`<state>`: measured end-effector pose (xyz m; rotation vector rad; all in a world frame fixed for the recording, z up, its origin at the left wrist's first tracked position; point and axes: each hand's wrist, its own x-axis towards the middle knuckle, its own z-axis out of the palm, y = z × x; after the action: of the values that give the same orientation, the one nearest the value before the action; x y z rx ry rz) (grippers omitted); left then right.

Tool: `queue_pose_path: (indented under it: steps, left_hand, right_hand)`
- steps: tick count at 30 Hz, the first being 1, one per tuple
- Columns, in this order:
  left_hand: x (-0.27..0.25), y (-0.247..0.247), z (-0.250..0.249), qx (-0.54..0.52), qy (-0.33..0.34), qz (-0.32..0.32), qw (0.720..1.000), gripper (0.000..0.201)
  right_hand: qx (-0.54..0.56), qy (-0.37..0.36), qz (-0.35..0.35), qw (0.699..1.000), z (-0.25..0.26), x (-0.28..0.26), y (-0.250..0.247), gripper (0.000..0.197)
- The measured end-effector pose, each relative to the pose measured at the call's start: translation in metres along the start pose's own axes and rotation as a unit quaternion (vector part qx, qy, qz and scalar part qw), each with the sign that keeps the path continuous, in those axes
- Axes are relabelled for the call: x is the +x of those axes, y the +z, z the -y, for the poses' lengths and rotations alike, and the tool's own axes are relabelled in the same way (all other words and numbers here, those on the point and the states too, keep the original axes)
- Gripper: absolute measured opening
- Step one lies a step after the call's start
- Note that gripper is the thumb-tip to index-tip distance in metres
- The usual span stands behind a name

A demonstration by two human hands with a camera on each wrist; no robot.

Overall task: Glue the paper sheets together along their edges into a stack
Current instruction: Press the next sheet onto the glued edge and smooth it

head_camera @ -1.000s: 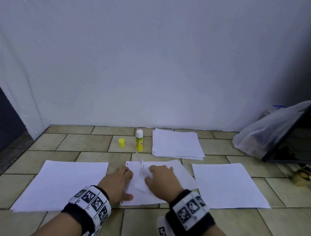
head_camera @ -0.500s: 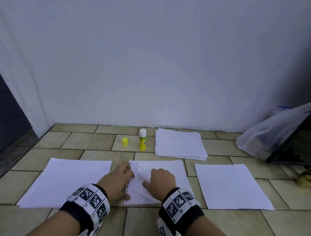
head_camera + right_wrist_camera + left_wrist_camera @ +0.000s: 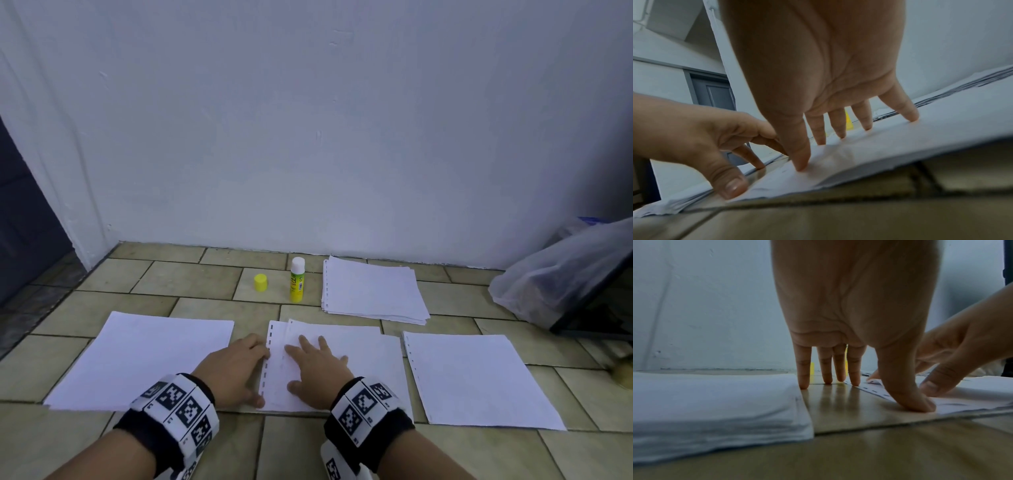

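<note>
Two white punched sheets (image 3: 363,363) lie one on the other on the tiled floor in front of me, the top one shifted slightly right. My right hand (image 3: 313,359) presses flat on the top sheet (image 3: 900,138) with fingers spread. My left hand (image 3: 239,363) sits at the punched left edge (image 3: 871,390), its straight fingertips on the tile and its thumb on the near corner. A glue stick (image 3: 297,279) stands upright behind them, its yellow cap (image 3: 261,282) lying beside it. Neither hand holds anything.
A single sheet (image 3: 144,356) lies to the left, another sheet (image 3: 479,377) to the right. A pile of punched paper (image 3: 373,291) sits by the white wall. A plastic bag (image 3: 561,270) and a dark panel (image 3: 599,301) stand at the far right.
The top sheet, raised and bent under my right hand before, now lies flat on the lower sheet. My right hand has spread out on it. The left hand stayed at the punched edge.
</note>
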<state>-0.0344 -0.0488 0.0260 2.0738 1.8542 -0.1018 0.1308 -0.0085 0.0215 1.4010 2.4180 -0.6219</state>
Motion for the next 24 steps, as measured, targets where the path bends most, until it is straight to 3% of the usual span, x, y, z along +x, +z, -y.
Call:
queue_pose_path:
  steps: [6, 24]
  left_hand:
    - [0.001, 0.002, 0.001, 0.002, 0.001, 0.007, 1.000, 0.089]
    - [0.003, 0.008, 0.006, -0.008, 0.003, -0.002, 1.000, 0.089]
  right_hand:
    - [0.007, -0.058, -0.001, 0.998, 0.007, 0.002, -0.006, 0.067]
    - [-0.029, -0.043, 0.015, 0.999, 0.013, 0.009, -0.007, 0.071]
